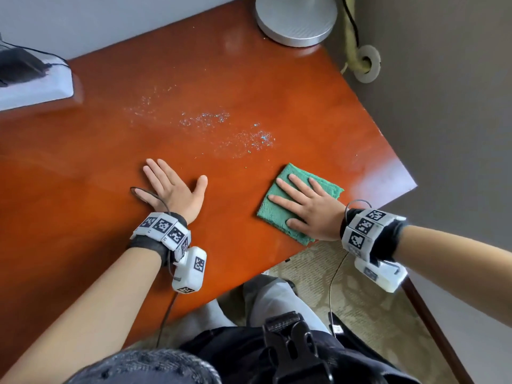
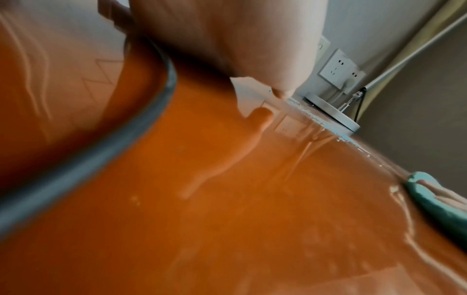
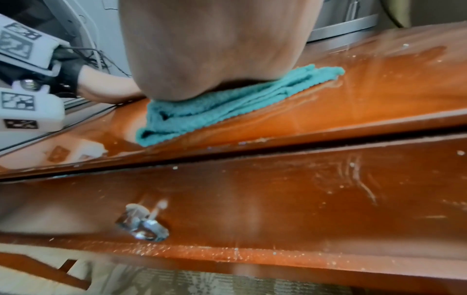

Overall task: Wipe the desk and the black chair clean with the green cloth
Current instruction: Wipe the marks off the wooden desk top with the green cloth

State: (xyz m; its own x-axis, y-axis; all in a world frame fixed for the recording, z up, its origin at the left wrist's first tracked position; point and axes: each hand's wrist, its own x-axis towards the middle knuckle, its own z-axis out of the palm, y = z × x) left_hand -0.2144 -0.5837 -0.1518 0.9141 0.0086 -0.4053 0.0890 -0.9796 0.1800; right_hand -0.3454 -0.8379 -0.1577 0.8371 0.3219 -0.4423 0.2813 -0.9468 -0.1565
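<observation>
Glossy desk (image 1: 249, 92): our right hand (image 1: 310, 214) presses flat on the cloth (image 1: 274, 214) by the front edge, left hand (image 1: 171, 189) flat, empty. Careless swipes could push the specks (image 1: 221, 126) onto the floor.

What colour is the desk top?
Glossy reddish-orange wood desk top, best seen in the head view.

I note the cloth (image 1: 279, 209) lying on the desk (image 1: 249, 87) near its front edge, my right hand (image 1: 310, 209) flat on it. My left hand (image 1: 173, 189) lies flat on the desk, left of the cloth. Specks (image 1: 221, 128) lie behind both hands; the lamp base (image 1: 296, 20) stands at the rear.
</observation>
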